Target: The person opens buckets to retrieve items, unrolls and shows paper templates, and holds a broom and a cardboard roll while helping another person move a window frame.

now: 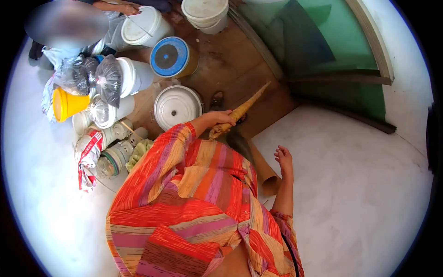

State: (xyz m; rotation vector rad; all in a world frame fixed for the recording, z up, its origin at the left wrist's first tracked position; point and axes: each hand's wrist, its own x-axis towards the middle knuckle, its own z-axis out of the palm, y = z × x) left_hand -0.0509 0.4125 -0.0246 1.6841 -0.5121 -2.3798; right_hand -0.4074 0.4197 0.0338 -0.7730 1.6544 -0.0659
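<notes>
Head view: your left hand (220, 117) closes around the cone (244, 107) near its thick end, presumably for control, tip angled away from your body. Your right hand (284, 160) hangs apart, empty, fingers loosely curled.

Blue-topped bucket (169, 56) just beside a round lidded pot (178, 102); yellow container (69, 104) near plastic bags (109, 79).

You have one tapered piece (248, 102), one yellow bucket (69, 105), one blue-lidded bucket (171, 56), one round pot (177, 107), at least four white buckets (145, 27).
</notes>
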